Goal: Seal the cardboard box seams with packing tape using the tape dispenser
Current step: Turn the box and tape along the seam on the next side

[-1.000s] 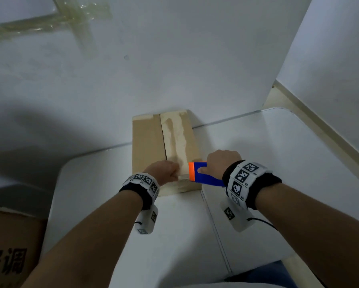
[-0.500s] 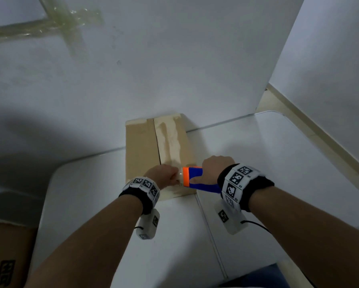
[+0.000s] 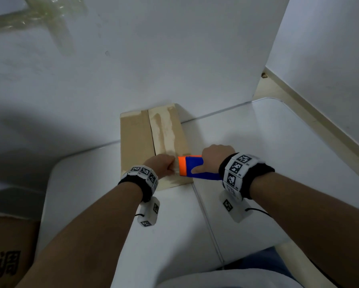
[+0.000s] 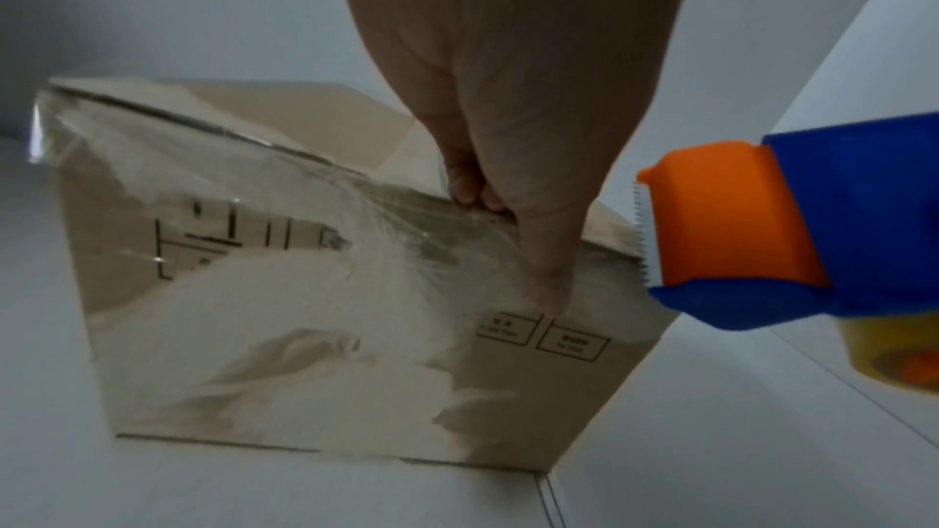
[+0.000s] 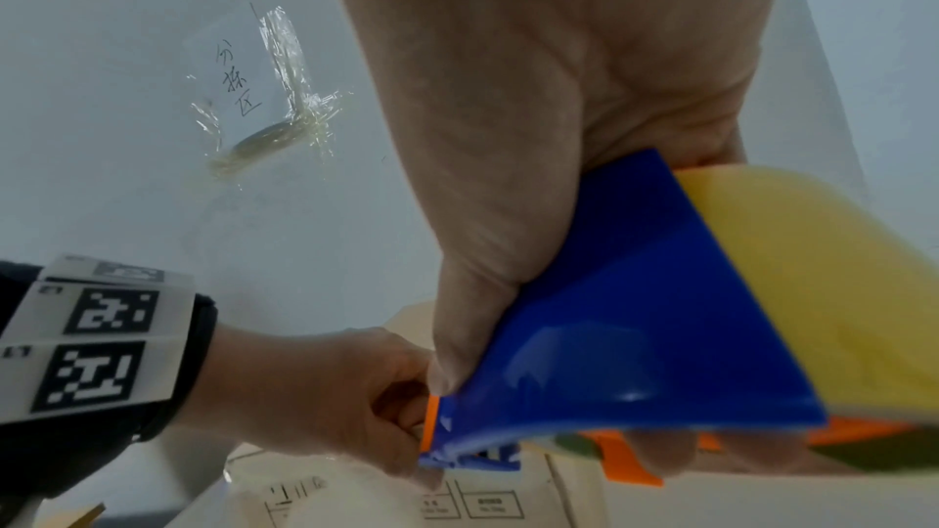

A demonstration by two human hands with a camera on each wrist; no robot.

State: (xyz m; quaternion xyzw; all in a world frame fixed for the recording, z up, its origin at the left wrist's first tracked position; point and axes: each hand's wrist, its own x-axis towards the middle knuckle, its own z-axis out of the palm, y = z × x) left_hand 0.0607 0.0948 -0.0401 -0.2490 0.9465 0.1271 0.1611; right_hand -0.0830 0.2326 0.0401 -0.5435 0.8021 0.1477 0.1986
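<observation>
A brown cardboard box [image 3: 138, 138] stands on the white table [image 3: 278, 154] against the wall, its top seam [image 3: 151, 132] dark between the flaps. Glossy tape covers its front face [image 4: 305, 316]. My left hand [image 3: 163, 166] grips the box's near top edge, fingers curled on top and the thumb [image 4: 544, 263] pressing the tape onto the front. My right hand [image 3: 214, 157] holds the blue and orange tape dispenser [image 3: 192, 167] just right of the left hand. Its toothed blade [image 4: 641, 235] sits at the box's near right corner. The yellowish tape roll [image 5: 813, 276] shows under the blue cover.
A white wall [image 3: 174, 59] rises right behind the box, with old tape strips [image 3: 49, 19] stuck on it. A second brown carton [image 3: 6, 256] with black print stands at the lower left, beside the table. A seam [image 3: 207, 221] splits the tabletop.
Both hands and the dispenser stay at the box's near edge. The dispenser's orange end has closed in a little on the left hand. The head view has shifted slightly.
</observation>
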